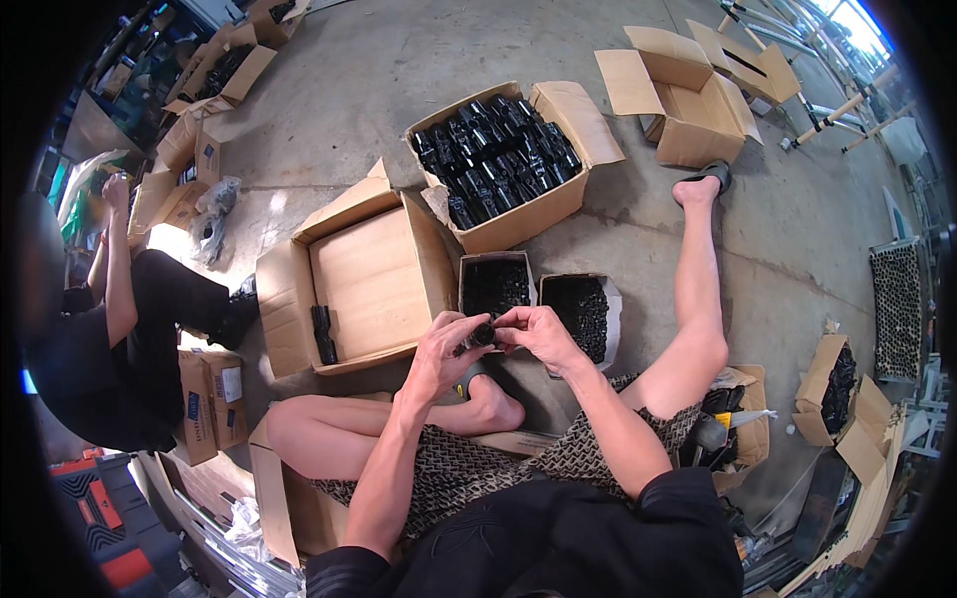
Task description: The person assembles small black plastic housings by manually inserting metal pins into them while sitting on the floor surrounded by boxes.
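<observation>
My left hand (446, 351) is closed round a black cylindrical plastic part (480, 336), its round end turned toward my right hand. The fingers of my right hand (539, 336) are pinched together at that end; whatever lies between them is too small to make out. Just beyond my hands stand two small open boxes, the left box (462, 289) and the right box (613, 311), both holding many small black pieces. To the left, a big open carton (371, 264) has a single long black part (324, 334) lying at its near left corner.
Behind the small boxes, a carton (528, 227) is filled with long glossy black parts (498, 154). An open carton (688, 110) stands at the far right near my foot. Another person (110, 339) sits at the left. More cartons (211, 404) and a red-and-dark toolbox (105, 518) line the left side.
</observation>
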Demonstrator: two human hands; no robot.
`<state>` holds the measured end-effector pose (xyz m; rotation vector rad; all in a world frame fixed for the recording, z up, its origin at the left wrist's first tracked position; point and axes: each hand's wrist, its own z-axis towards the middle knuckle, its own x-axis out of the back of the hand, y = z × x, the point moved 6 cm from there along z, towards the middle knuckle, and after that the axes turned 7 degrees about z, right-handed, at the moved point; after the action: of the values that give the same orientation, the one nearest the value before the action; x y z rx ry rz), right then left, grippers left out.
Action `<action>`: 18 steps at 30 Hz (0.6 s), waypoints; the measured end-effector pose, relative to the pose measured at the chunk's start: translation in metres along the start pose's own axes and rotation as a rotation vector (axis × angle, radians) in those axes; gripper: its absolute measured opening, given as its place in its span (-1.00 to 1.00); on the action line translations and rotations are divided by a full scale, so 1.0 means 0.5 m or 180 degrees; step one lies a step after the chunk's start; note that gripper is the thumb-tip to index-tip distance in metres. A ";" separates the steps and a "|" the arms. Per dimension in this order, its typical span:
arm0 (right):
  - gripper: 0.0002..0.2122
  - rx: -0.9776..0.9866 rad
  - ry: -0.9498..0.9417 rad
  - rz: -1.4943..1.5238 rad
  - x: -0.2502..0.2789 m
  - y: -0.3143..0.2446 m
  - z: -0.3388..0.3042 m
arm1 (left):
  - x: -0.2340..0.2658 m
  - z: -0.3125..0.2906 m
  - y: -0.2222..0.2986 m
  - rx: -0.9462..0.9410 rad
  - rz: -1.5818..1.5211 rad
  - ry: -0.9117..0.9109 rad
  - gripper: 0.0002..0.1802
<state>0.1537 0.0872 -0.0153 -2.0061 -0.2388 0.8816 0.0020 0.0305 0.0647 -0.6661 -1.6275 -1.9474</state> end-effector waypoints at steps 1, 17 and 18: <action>-0.88 0.0001 -0.0008 -0.0006 -0.001 -0.005 -0.002 | 0.001 0.000 0.002 -0.0049 0.0003 0.0032 -0.43; -0.88 0.0120 -0.0064 0.0259 -0.010 -0.022 -0.022 | 0.011 -0.004 0.032 -0.0343 0.0168 0.0123 -0.45; -0.88 0.0137 -0.0004 0.0244 -0.011 -0.019 -0.023 | 0.011 -0.004 0.032 -0.0360 0.0197 0.0122 -0.45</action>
<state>0.1590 0.0826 -0.0010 -1.9859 -0.1432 0.9286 0.0082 0.0260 0.0798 -0.7099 -1.4655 -2.0065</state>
